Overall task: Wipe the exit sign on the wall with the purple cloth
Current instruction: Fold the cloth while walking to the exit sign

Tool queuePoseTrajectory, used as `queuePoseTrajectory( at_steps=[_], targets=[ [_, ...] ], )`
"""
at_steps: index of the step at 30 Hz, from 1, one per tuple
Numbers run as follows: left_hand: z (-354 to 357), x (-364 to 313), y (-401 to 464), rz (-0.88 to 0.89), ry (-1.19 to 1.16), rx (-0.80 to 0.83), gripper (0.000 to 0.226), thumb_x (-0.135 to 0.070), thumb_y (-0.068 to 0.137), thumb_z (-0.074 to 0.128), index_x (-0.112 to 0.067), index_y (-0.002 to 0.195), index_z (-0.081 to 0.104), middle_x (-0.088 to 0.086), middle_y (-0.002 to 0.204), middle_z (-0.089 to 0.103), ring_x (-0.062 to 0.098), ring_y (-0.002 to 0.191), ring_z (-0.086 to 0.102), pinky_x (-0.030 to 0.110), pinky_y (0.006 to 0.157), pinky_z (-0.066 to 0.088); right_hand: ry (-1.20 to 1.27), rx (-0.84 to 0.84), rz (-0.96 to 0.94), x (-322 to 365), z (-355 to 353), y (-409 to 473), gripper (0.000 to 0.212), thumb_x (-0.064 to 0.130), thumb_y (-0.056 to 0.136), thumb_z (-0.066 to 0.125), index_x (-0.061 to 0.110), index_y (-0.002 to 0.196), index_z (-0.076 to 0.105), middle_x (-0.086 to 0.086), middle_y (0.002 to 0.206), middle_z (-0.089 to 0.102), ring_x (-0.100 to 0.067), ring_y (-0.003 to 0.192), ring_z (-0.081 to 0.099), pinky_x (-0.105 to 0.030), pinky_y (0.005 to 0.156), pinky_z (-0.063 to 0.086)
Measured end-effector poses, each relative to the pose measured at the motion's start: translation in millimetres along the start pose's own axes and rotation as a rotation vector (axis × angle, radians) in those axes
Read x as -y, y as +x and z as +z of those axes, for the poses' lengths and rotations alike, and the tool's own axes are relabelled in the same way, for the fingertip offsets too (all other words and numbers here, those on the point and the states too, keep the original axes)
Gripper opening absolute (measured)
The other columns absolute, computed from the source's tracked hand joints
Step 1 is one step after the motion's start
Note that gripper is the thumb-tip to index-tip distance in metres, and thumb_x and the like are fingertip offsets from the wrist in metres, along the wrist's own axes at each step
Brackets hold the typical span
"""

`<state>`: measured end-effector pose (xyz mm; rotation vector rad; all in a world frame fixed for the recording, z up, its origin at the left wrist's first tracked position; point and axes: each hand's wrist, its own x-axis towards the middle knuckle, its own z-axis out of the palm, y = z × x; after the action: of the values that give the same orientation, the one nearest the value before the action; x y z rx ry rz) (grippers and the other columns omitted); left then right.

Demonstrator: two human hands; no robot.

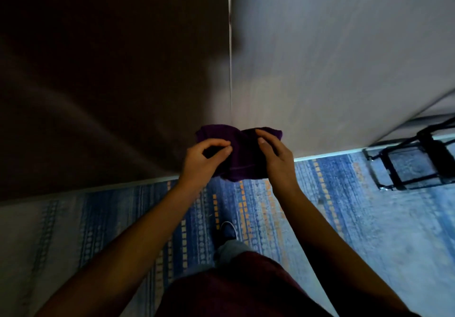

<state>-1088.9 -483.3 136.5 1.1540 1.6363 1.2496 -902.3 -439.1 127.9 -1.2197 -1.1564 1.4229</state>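
Observation:
A dark purple cloth (242, 156) is bunched between both hands, in front of me at about waist height. My left hand (203, 160) pinches its left edge with thumb and fingers. On the right edge, my right hand (275, 158) grips with the thumb on top. The cloth hangs just before a wall corner (230, 70) where a dark brown panel meets a pale grey wall. No exit sign shows in this view.
A blue patterned carpet (320, 206) with orange marks covers the floor. A black metal frame (413, 159) stands on the floor at the right, by the grey wall. My shoe (227, 230) and leg are below the hands.

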Motion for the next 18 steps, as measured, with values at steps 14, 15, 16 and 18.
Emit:
queuePoseTrajectory(
  at_steps=[14,15,16,18],
  targets=[
    [16.7,24.0,102.3,0.247,0.310,0.466,0.026,-0.022,0.084,0.080,-0.021,0.099,0.059,-0.018,0.100,0.061,-0.001,0.097,0.058,0.015,0.093,0.044,-0.165,-0.395,0.042,-24.6,11.5,26.7,0.034,0.009,0.098,0.064,0.016,0.131,0.070,0.000,0.126,0.073,-0.013,0.119,0.067,-0.030,0.108,0.049],
    [17.6,30.0,108.7,0.265,0.318,0.493,0.025,-0.021,0.085,0.080,-0.022,0.101,0.060,-0.018,0.101,0.062,-0.003,0.098,0.059,0.017,0.094,0.046,-0.181,-0.426,0.052,-29.2,14.4,26.6,0.036,0.009,0.098,0.063,0.019,0.133,0.068,0.002,0.126,0.072,-0.009,0.117,0.067,-0.026,0.106,0.048],
    [18.7,36.2,115.5,0.273,0.326,0.530,0.026,-0.019,0.086,0.081,-0.022,0.103,0.061,-0.016,0.103,0.063,-0.002,0.101,0.061,0.020,0.096,0.048,-0.209,-0.463,0.061,-34.1,18.5,26.5,0.038,0.009,0.098,0.062,0.021,0.134,0.068,0.004,0.126,0.072,-0.005,0.115,0.066,-0.021,0.103,0.047],
    [20.7,49.1,127.4,0.260,0.336,0.595,0.028,-0.013,0.088,0.081,-0.020,0.109,0.063,-0.009,0.109,0.066,0.008,0.108,0.064,0.025,0.098,0.051,-0.224,-0.535,0.093,-45.7,29.0,26.5,0.039,0.010,0.098,0.062,0.023,0.135,0.067,0.005,0.125,0.072,-0.003,0.112,0.066,-0.016,0.098,0.047]
  ],
)
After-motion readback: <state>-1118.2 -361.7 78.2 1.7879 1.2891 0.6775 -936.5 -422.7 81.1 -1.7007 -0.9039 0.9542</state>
